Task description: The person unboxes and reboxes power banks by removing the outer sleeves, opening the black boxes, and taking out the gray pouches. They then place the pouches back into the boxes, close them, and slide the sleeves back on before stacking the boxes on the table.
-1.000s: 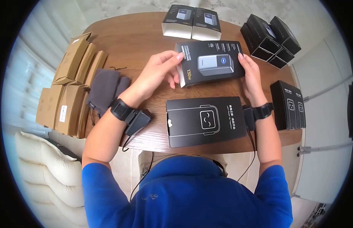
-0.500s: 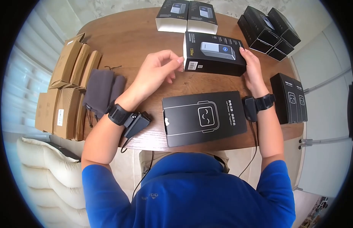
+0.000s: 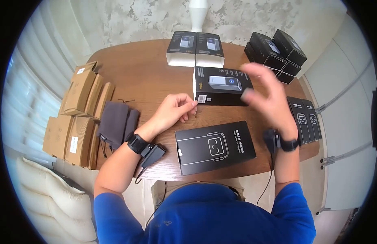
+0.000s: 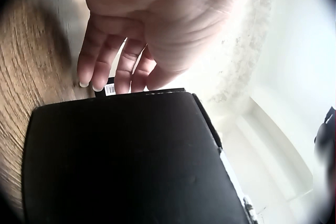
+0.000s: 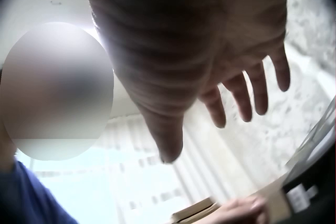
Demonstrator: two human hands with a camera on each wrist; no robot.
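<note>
A black printed box (image 3: 223,83), with a white left edge and a picture of a silver power bank, sits on the table in the head view. My left hand (image 3: 174,109) is at its lower left corner, fingers loosely bent, thumb tip right at the barcode label. Blurred in motion, my right hand (image 3: 274,97) is raised at the box's right end, thumb and fingers spread with nothing between them. The right wrist view shows that palm (image 5: 210,50) with its fingers apart. A larger black box (image 3: 215,148) with a line-drawn face lies flat nearer my body.
Two similar printed boxes (image 3: 196,46) stand at the back. Black boxes (image 3: 276,51) are stacked back right, and upright black boxes (image 3: 304,122) stand on the right. Brown cartons (image 3: 76,118) and grey pouches (image 3: 117,124) occupy the left side.
The power bank box went from being held, tilted, in both hands to resting on the table. My right hand has let go of it and spread open. The left hand stays near its left end.
</note>
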